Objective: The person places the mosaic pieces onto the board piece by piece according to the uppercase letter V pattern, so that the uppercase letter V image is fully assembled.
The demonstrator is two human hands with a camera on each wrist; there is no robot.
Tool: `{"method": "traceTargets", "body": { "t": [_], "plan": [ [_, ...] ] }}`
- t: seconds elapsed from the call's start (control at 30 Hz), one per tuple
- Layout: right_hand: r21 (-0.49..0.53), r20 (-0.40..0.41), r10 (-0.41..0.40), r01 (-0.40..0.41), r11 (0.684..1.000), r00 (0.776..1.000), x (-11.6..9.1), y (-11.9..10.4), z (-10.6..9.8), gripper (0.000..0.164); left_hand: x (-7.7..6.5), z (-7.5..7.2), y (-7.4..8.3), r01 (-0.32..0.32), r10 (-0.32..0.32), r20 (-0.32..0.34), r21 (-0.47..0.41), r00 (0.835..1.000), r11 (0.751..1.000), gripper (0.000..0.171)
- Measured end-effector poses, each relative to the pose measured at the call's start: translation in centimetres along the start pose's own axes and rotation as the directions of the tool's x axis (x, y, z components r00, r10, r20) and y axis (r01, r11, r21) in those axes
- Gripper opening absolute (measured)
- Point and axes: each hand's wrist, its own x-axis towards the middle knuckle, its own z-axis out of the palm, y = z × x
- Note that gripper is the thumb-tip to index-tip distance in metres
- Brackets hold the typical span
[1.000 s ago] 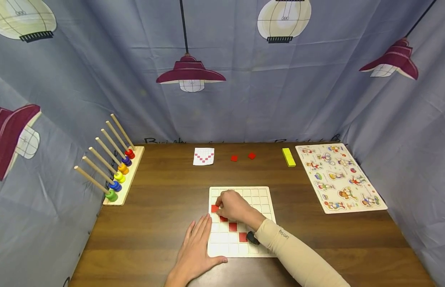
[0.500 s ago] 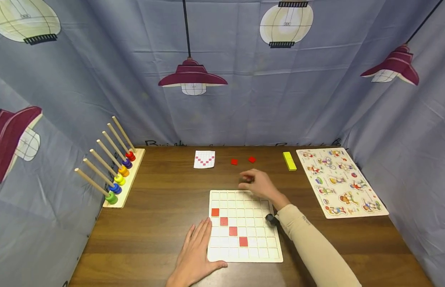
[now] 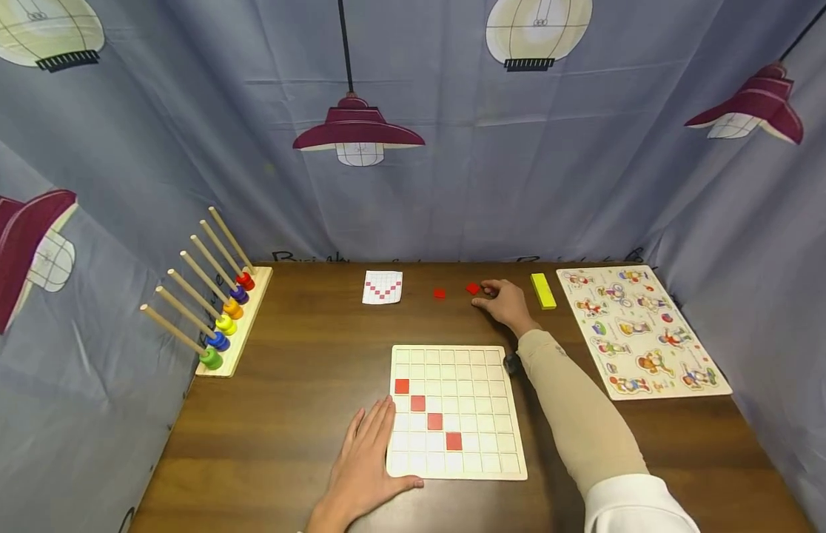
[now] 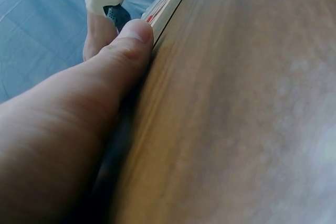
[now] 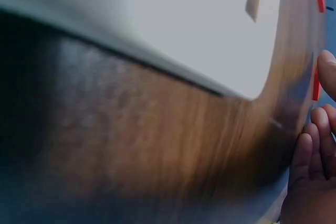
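Observation:
A pale wooden grid board lies on the table, with several red square tiles in a descending diagonal from its left side. My left hand lies at the board's lower left corner, fingers straight along the left edge and thumb at the front edge; its thumb touches the board in the left wrist view. My right hand is at the back of the table beside a loose red tile, thumb and fingers apart. In the right wrist view the thumb partly hides that tile. Another red tile lies further left.
A paper card with a pink V pattern lies at the back. A yellow block is right of my right hand. A picture puzzle board lies far right; a peg stand with coloured rings is far left. Curtains surround the table.
My right hand has left the board's left part and moved back and right to the loose red tile. The left hand stays on the board's edge.

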Motion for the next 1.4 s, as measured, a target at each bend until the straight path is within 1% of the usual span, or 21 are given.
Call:
{"method": "traceTargets", "body": {
  "t": [0.1,0.23,0.4,0.5,0.63,0.73,0.87,1.03,1.13,1.23,1.33,1.4],
  "plan": [
    [0.002,-0.018,-0.002,0.002,1.0,1.0,0.6,-0.6,-0.1,0.055,0.3,-0.2,-0.2,0.009,-0.009,0.012,-0.012,1.0,1.0,0.129],
    [0.005,-0.033,0.018,-0.018,1.0,0.999,1.0,-0.8,-0.2,0.054,0.7,-0.1,-0.3,0.014,-0.013,0.036,-0.03,0.999,0.999,0.13],
    [-0.013,-0.042,0.012,-0.013,1.0,0.999,1.0,-0.8,0.6,0.054,0.4,0.0,-0.4,0.02,-0.018,0.056,-0.033,0.998,0.999,0.129],
    [-0.017,-0.055,0.017,-0.018,1.0,0.998,1.1,-0.8,0.6,0.052,0.5,0.0,-0.4,0.016,-0.015,0.048,-0.038,0.999,0.999,0.13],
    [-0.023,-0.049,0.027,-0.028,0.999,0.998,1.0,-0.8,0.8,0.05,0.2,0.0,-0.3,0.016,-0.014,0.048,-0.033,0.999,0.999,0.13],
    [-0.025,-0.062,0.023,-0.024,0.999,0.998,0.9,-0.9,0.8,0.048,0.1,0.1,-0.2,0.016,-0.015,0.045,-0.023,0.999,1.0,0.13],
    [-0.052,-0.082,0.013,-0.017,0.998,0.997,1.0,-1.2,0.7,0.044,0.3,0.1,-0.2,0.015,-0.014,0.036,-0.019,0.999,1.0,0.13],
    [-0.1,-0.067,-0.001,-0.006,0.995,0.998,1.1,-1.4,0.4,0.038,0.4,-0.1,-0.1,0.011,-0.01,0.037,-0.018,0.999,1.0,0.131],
    [-0.119,-0.063,-0.026,0.018,0.993,0.998,0.8,-1.2,0.1,0.036,0.4,-0.2,0.0,0.011,-0.01,0.043,-0.023,0.999,1.0,0.13],
    [-0.122,-0.062,-0.077,0.069,0.99,0.995,0.1,-0.9,-0.4,0.036,0.3,-0.1,0.1,0.013,-0.012,0.05,-0.028,0.999,1.0,0.13],
    [-0.098,-0.066,-0.151,0.144,0.985,0.986,-1.2,-1.0,-1.1,0.035,0.3,-0.1,0.0,0.019,-0.017,0.054,-0.03,0.998,0.999,0.13],
    [-0.065,-0.071,-0.199,0.194,0.979,0.977,-2.4,-1.3,-1.6,0.034,0.3,-0.1,0.0,0.023,-0.021,0.052,-0.032,0.998,0.999,0.129]
  ]
}}
